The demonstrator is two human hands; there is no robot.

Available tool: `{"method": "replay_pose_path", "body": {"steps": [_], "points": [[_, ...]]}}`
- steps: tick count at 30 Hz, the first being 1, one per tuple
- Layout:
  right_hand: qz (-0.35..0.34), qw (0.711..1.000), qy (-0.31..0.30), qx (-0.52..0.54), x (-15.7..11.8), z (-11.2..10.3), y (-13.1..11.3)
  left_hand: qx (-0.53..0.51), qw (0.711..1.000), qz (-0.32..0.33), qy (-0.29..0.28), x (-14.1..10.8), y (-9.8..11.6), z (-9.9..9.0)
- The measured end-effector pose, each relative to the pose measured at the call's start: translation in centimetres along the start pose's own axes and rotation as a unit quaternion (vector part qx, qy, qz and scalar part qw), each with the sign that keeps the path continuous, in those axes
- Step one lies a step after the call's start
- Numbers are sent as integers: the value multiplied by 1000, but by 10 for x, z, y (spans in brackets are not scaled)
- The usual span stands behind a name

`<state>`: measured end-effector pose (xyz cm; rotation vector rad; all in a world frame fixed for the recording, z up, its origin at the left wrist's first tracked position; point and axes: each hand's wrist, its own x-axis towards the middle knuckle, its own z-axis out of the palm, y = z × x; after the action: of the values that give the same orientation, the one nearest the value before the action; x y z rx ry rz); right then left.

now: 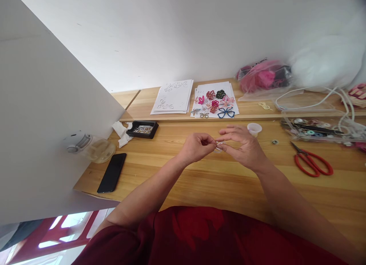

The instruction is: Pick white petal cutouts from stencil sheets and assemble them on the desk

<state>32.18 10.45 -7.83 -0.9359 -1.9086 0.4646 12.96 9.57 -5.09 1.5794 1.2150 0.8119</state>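
My left hand (198, 146) is closed in a pinch at the middle of the table, its thumb and forefinger on a small pale looped piece (219, 147). From the other side my right hand (243, 146) grips the same piece between thumb and forefinger, with its other fingers stretched out. The piece looks thin and whitish; its exact kind is too small to tell, and fingertips hide part of it. Just behind my right hand stands a small white plastic cup (254, 128).
Red-handled scissors (311, 162) and a small metal spool (275, 142) lie right. Behind are flower and butterfly ornaments (214, 104), drawn sheets (173, 97), a clear tool box (317, 127) and bagged pink yarn (265, 78). Left: a black bead tray (143, 129), phone (112, 172), glass jug (100, 148).
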Motion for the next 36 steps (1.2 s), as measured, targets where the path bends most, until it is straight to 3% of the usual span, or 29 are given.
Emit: {"method": "replay_pose_path", "body": {"steps": [6, 10, 14, 20, 28, 36], "points": [[58, 998, -23, 9, -1, 0, -4, -8, 1000, -4, -9, 3, -5, -1], [150, 986, -48, 61, -1, 1, -5, -54, 998, -29, -21, 6, -7, -3], [267, 944, -49, 189, -1, 4, -2, -142, 988, -48, -29, 7, -8, -3], [346, 875, 17, 339, 0, 12, 1, -278, 958, -65, -10, 6, -19, 8], [413, 812, 80, 404, 1, 17, -1, -329, 942, -57, 24, 1, -25, 28], [421, 804, 112, 404, 1, 19, -4, -356, 931, -61, 56, 1, -28, 38]]}}
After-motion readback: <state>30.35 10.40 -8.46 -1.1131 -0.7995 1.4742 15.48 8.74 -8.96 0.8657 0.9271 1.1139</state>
